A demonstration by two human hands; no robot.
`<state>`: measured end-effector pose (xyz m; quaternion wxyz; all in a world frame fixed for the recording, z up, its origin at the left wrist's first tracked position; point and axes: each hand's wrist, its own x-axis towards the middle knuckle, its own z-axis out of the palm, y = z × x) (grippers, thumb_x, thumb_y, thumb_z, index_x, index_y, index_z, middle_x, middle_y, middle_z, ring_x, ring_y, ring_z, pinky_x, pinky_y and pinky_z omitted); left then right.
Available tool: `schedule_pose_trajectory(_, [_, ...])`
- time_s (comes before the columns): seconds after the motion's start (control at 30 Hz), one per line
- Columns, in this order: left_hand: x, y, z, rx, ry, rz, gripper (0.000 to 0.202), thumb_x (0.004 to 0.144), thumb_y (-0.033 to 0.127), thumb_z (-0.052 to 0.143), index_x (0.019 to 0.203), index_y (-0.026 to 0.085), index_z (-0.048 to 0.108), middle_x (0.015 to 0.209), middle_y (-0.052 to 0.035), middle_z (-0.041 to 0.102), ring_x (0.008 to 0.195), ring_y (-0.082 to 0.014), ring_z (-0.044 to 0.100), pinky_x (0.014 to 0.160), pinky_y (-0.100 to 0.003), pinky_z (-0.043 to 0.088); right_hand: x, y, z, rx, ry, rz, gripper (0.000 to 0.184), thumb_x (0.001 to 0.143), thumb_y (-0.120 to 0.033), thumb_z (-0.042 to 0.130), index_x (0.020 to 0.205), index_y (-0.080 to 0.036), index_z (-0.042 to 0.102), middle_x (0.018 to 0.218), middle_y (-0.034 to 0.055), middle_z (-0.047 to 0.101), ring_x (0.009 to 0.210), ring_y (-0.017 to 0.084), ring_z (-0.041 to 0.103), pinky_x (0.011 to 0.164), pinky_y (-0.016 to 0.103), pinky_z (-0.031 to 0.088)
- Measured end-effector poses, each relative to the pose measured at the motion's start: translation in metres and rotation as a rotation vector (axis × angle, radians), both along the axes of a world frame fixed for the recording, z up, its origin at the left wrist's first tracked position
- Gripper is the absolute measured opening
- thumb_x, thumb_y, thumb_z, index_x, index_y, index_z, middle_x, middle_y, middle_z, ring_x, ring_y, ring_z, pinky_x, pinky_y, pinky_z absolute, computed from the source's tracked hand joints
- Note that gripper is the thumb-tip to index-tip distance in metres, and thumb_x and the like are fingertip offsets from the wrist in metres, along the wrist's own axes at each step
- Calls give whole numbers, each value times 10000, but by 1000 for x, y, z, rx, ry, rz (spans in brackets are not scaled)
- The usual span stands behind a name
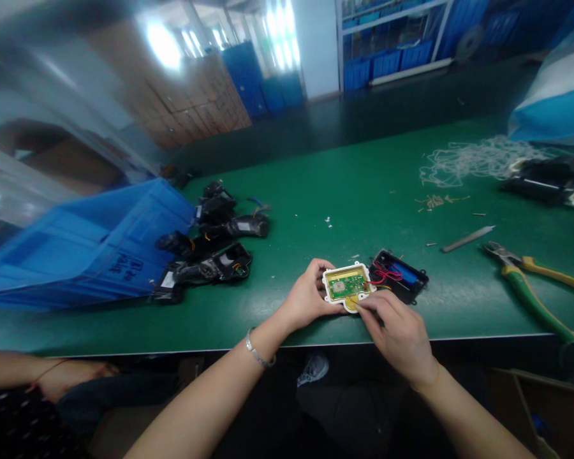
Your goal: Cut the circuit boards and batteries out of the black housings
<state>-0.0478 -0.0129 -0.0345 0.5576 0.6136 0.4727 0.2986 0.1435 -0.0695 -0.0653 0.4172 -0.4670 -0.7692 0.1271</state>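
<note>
My left hand (307, 294) grips the left edge of a small white frame with a green circuit board (345, 284), held just above the green table (363, 185). My right hand (396, 331) is closed in a pinch at the board's lower edge, fingertips on a small yellow part (351, 301) there. Red wires (386, 273) run from the board to a black housing (402, 277) with a blue cell inside, lying on the table right beside the board.
A tilted blue crate (83, 245) lies at the left with several black device parts (210, 239) beside it. Green-handled pliers (526, 284), a thin metal tool (466, 238), and a tangle of white wire (473, 159) sit at the right. Another person's arm (43, 373) rests at lower left.
</note>
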Motion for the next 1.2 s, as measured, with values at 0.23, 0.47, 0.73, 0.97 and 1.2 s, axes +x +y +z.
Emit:
schedule_pose_trajectory(0.23, [0,0,2,3,0,-5,695,534,249,839,1058,222,382,1032,-39,566,847,-163,626,733,-308,523,0,0,0,3,13,5,109,880,-168,569,985,-180,594,942,62,626,863,166,597,779,306,493])
schedule_pose_trajectory(0.47, [-1,0,2,7,2,-8,693,529,236,838,1060,223,393,1018,-36,572,838,-163,624,714,-298,521,0,0,-1,5,9,-3,101,884,-180,559,975,-184,602,936,64,631,845,169,606,769,305,497])
schedule_pose_trajectory(0.73, [0,0,2,-12,-22,0,703,516,258,847,1051,223,393,1002,-25,577,847,-166,625,706,-297,529,0,-1,-1,4,7,-19,102,877,-188,570,972,-182,607,927,59,637,816,159,607,739,287,484])
schedule_pose_trajectory(0.97, [3,-1,3,-27,-40,11,693,515,288,847,1037,222,397,967,-14,590,846,-170,626,683,-282,530,-2,-2,-1,37,-13,-35,76,865,-209,583,915,-181,632,870,55,651,731,139,606,667,258,476])
schedule_pose_trajectory(1.2, [2,-1,2,1,-20,10,681,515,282,848,1028,222,405,968,-8,575,823,-154,618,670,-262,522,-1,-3,-4,76,-47,1,107,831,-192,612,931,-190,650,858,42,665,735,145,620,687,266,483])
